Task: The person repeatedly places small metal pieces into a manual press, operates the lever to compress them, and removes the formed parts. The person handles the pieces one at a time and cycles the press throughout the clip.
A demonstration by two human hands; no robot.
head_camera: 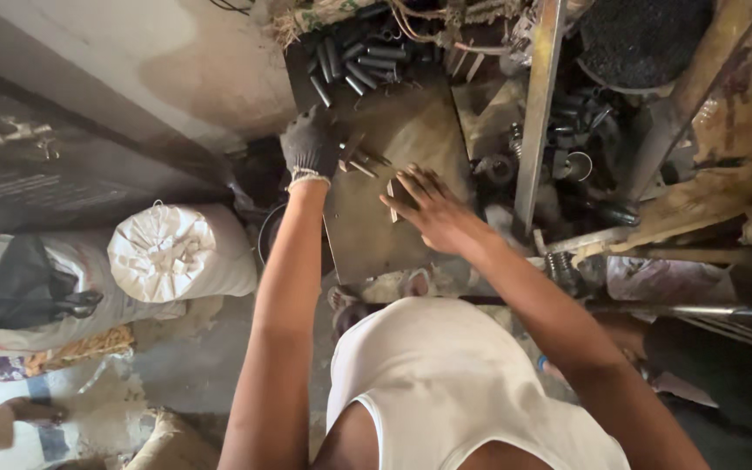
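A flat brown metal plate point(411, 130) lies ahead of me. My left hand point(311, 144), in a dark work glove, rests at the plate's left edge, closed around a few short metal pieces point(360, 161) that stick out to the right. My bare right hand point(433, 209) lies palm down on the plate with fingers spread, its fingertips touching a small pale metal piece point(391, 193). At the plate's far end sits a heap of short dark metal tubes point(354, 65).
A rolled white sack point(176, 252) and other sacks lie at the left. A long metal bar point(537, 96) stands beside the plate on the right, with springs, rings and scrap parts point(572, 148) behind it. A steel rod point(698, 309) crosses at lower right.
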